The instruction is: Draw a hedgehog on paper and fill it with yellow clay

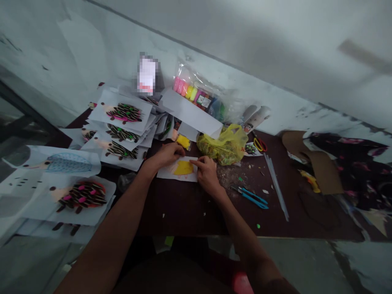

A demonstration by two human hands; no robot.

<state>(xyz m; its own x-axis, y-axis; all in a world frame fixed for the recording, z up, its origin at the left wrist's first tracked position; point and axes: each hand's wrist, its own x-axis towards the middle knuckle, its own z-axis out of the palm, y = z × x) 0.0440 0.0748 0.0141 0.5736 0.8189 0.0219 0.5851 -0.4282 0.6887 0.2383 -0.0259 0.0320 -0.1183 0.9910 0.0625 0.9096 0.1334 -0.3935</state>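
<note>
A small white sheet (165, 173) lies on the dark table, bearing a yellow shape (183, 167) with a pale pinkish part at its left. My left hand (169, 155) rests at the sheet's upper left corner, fingers bent together; whatever they may pinch is hidden. At the right, my right hand (207, 170) touches the yellow shape's edge with an outstretched index finger, the other fingers curled. Just behind my left hand sits a bright yellow lump (183, 141) beside a peach-coloured one.
Stacked hedgehog pictures (122, 112) cover the left side. A yellow plastic bag (225, 145), clay pots in a clear bag (196, 96) and red-yellow scissors (260, 144) stand behind. Rightward lie a blue cutter (252, 197), clear sticks (276, 185) and brown cardboard (326, 171).
</note>
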